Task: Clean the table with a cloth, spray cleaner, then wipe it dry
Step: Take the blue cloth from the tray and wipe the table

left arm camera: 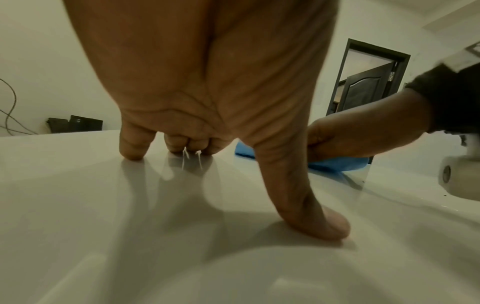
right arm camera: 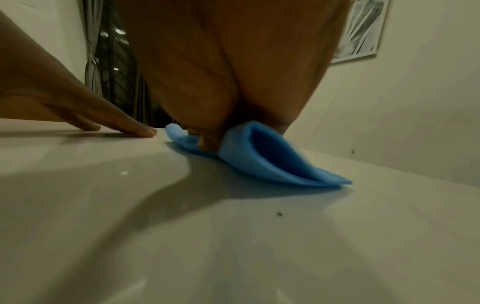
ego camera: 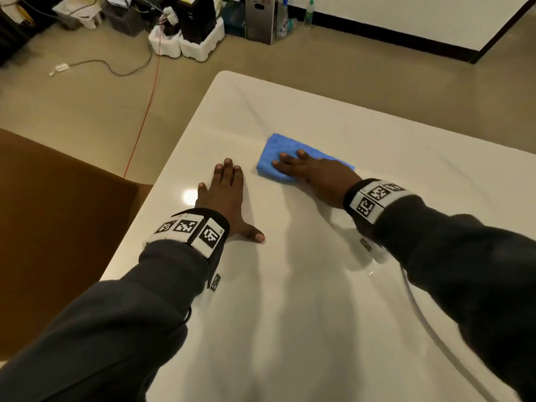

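Observation:
A folded blue cloth (ego camera: 275,155) lies on the glossy white table (ego camera: 319,300), towards its far side. My right hand (ego camera: 313,172) lies on the cloth with its fingers stretched out, pressing it onto the tabletop. In the right wrist view the thumb sits against the cloth (right arm camera: 272,162), and a fold stands up beside my right hand (right arm camera: 233,72). My left hand (ego camera: 226,195) rests flat on the bare table just left of the cloth, thumb spread, holding nothing. In the left wrist view its fingertips (left arm camera: 132,152) touch the surface. A spray bottle (ego camera: 282,23) stands on the floor by the far wall.
A brown surface (ego camera: 58,227) lies beside the table's left edge. On the floor beyond the table are a red cable (ego camera: 145,111), a grey cable, white foam blocks (ego camera: 200,44) and boxes. A green-capped bottle (ego camera: 309,13) stands by the wall. A white cable (ego camera: 420,320) trails from my right wrist.

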